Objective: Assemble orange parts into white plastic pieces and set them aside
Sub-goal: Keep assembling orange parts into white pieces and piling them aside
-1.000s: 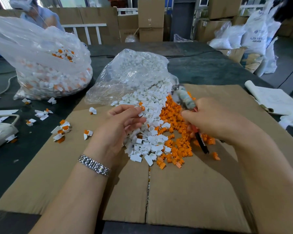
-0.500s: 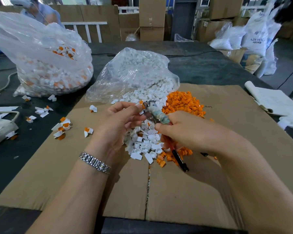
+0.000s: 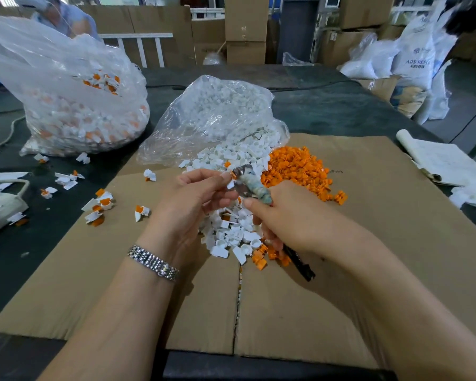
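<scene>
Insertion step: above the white pile (image 3: 231, 229), left hand (image 3: 195, 199) pinches a white piece (image 3: 230, 185) while right hand (image 3: 289, 218), fingers wrapped round pliers (image 3: 252, 185), presses an orange part (image 3: 233, 174) in; next, probably, setting it aside left.

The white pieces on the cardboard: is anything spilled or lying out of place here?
Yes. The white pieces have poured out of the open clear bag into a loose heap that mixes with the orange parts at its edge. A few assembled pieces lie scattered to the left, some off the cardboard on the dark table.
</scene>
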The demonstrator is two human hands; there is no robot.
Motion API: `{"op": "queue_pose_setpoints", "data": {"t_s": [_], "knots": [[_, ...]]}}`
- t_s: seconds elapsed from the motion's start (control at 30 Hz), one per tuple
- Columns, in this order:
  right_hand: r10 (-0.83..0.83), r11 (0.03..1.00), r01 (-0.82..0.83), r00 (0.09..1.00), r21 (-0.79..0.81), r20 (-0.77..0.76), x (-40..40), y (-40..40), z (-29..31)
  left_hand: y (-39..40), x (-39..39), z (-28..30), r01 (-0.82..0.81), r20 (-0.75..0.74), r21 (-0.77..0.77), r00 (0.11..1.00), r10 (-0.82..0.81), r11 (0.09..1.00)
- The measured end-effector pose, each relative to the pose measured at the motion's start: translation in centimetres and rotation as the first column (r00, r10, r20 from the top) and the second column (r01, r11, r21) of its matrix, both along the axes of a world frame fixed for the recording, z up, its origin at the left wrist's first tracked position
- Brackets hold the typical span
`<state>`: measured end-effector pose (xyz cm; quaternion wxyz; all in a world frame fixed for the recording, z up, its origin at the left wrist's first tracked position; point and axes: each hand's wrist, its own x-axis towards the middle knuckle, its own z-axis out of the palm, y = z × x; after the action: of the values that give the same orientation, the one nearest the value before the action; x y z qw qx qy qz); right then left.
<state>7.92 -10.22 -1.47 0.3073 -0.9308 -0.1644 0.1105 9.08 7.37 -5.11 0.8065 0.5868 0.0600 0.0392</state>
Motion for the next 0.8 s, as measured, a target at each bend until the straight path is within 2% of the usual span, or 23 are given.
{"op": "queue_pose_setpoints", "data": {"t_s": [0.13, 0.2, 0.27, 0.3, 0.37, 0.43, 0.5, 0.57, 0.63, 0.7, 0.73, 0.8], "knots": [[0.072, 0.977, -0.005, 0.948, 0.211, -0.311, 0.5, -1.9, 1.3, 0.7, 0.2, 0.1, -0.04, 0.015, -0.014, 0.999, 0.04, 0.999], [0.02, 0.988, 0.022, 0.964, 0.153, -0.267, 0.8, -3.0, 1.4, 1.5, 0.3, 0.2, -0.132, 0.019, 0.063, 0.991, 0.131, 0.989], [-0.106, 0.994, 0.108, 0.991, 0.024, -0.086, 1.5, -3.9, 1.0, 2.5, 0.1, 0.3, -0.266, 0.045, 0.275, 0.963, 0.264, 0.924], [-0.167, 0.985, 0.167, 0.986, -0.033, 0.003, 2.0, -4.4, 0.7, 3.2, -0.2, 0.4, -0.342, 0.076, 0.412, 0.937, 0.342, 0.845], [-0.25, 0.952, 0.268, 0.959, -0.15, 0.131, 2.8, -5.1, -0.2, 4.9, -0.8, 0.6, -0.469, 0.178, 0.658, 0.857, 0.484, 0.589], [-0.277, 0.901, 0.333, 0.935, -0.278, 0.224, 3.2, -5.7, -1.4, 6.5, -1.8, 1.0, -0.501, 0.245, 0.796, 0.78, 0.575, 0.34], [-0.283, 0.849, 0.383, 0.911, -0.364, 0.3, 3.4, -5.9, -2.4, 7.5, -2.6, 1.0, -0.427, 0.221, 0.877, 0.768, 0.601, 0.223], [-0.282, 0.818, 0.41, 0.897, -0.404, 0.34, 3.5, -5.7, -3.1, 7.7, -2.8, 0.8, -0.343, 0.18, 0.911, 0.83, 0.528, 0.228], [-0.266, 0.804, 0.409, 0.896, -0.432, 0.354, 3.7, -5.4, -3.5, 7.2, -2.8, 0.6, -0.225, 0.099, 0.92, 0.926, 0.365, 0.321], [-0.242, 0.798, 0.396, 0.901, -0.455, 0.361, 3.9, -5.1, -3.8, 6.5, -2.7, 0.3, -0.037, -0.051, 0.921, 0.976, 0.214, 0.387], [-0.228, 0.794, 0.391, 0.901, -0.466, 0.368, 3.9, -5.0, -3.9, 6.2, -2.6, 0.2, 0.039, -0.112, 0.921, 0.979, 0.168, 0.388], [-0.209, 0.788, 0.381, 0.904, -0.483, 0.373, 4.1, -4.8, -4.0, 6.0, -2.3, 0.1, 0.087, -0.139, 0.933, 0.982, 0.127, 0.35]]}}
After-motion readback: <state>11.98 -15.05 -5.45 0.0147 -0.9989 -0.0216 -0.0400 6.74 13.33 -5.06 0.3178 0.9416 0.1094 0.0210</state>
